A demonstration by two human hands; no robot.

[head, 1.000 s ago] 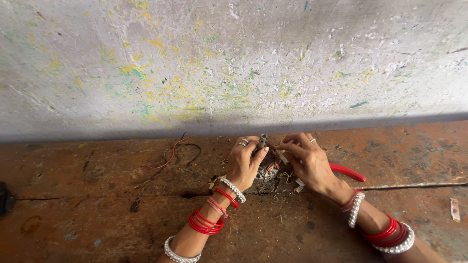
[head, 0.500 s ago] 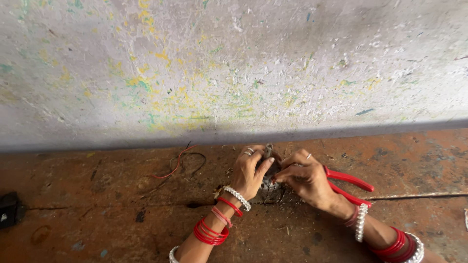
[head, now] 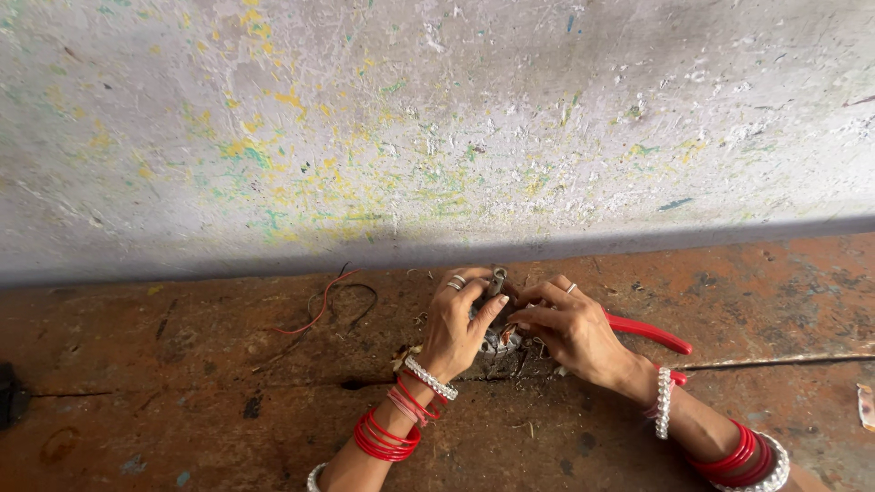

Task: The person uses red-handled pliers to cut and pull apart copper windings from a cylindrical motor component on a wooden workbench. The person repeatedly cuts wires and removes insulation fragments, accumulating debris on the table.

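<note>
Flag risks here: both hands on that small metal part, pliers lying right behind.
1. Both hands, left hand and right hand, crowd the small metal part; a slip could pinch fingertips.
2. The red-handled pliers lie against the right wrist and could get knocked.
3. Loose wires nearby could snag the bangles.

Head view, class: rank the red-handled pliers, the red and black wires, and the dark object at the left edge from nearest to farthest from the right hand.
1. Pliers: directly beside the right hand, handles jutting out to its right.
2. Wires: left, beyond the left hand, near the wall.
3. Dark object: far left edge of the floor.
</note>
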